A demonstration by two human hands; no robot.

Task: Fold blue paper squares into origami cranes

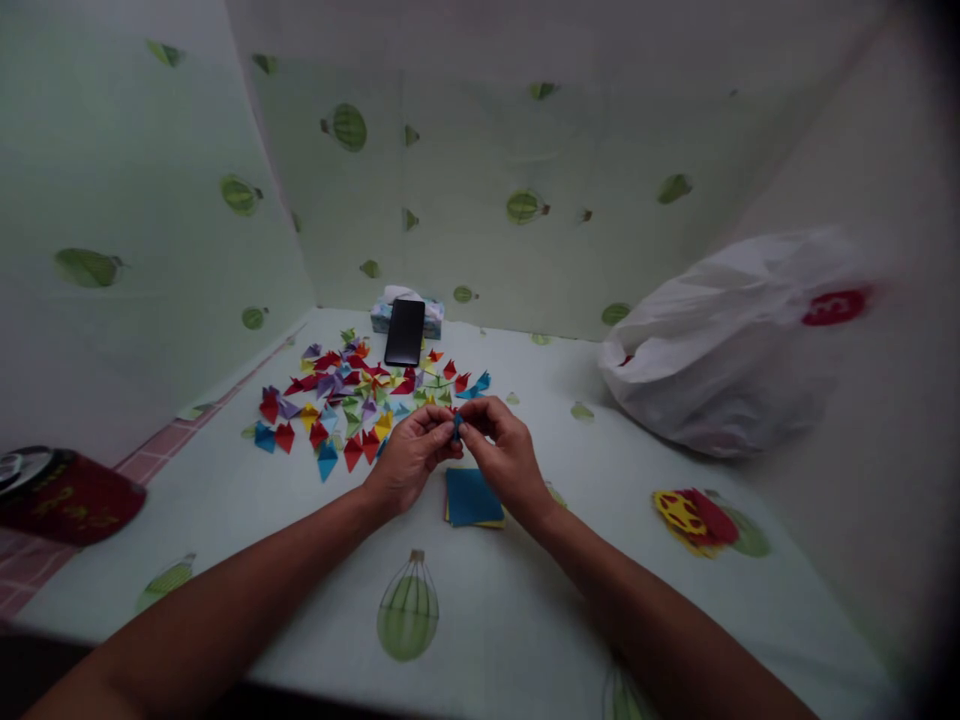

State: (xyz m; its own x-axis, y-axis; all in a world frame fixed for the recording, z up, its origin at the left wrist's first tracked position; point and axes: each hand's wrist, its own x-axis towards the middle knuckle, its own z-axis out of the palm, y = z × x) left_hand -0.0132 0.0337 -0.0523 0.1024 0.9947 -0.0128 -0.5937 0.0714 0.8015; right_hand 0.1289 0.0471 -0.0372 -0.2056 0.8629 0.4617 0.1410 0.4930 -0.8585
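Observation:
Between my two hands is a small folded piece of blue paper [457, 427], mostly covered by the fingertips. My left hand [414, 452] pinches it from the left, and my right hand [504, 452] grips it from the right with thumb and fingers. Just below the hands lies a stack of square paper sheets [474, 498], blue on top with yellow and red edges showing. Beyond and left of the hands spreads a pile of small folded paper figures [352, 392] in red, blue, yellow, purple and green.
A black phone [405, 332] leans on a tissue box [433, 317] at the back. To the right sit a white plastic bag [705, 350] and yellow and red cut-out pieces [694, 520]. A red can [71, 497] is at the far left, by the pink tiled edge.

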